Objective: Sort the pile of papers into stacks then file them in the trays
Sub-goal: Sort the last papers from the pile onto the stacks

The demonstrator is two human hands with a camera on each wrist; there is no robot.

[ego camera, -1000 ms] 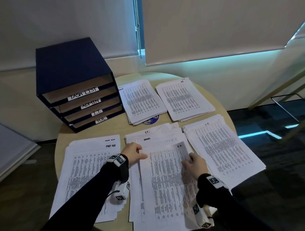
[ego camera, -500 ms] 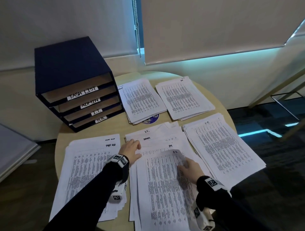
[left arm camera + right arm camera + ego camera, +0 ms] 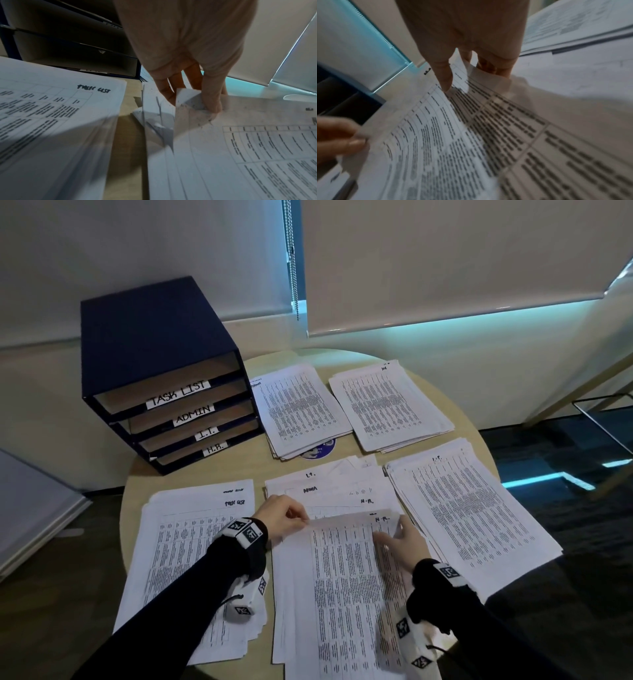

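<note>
Top sheet marked H.R., on central pile at 6 o'clock of tabletop. Left hand pinches its far-left corner; right hand pinches far-right edge. Peel one sheet only, lift level, carry to H.R. stack at 1 o'clock.

H.R. sheet lifted off centre pile, four stacks around
</note>
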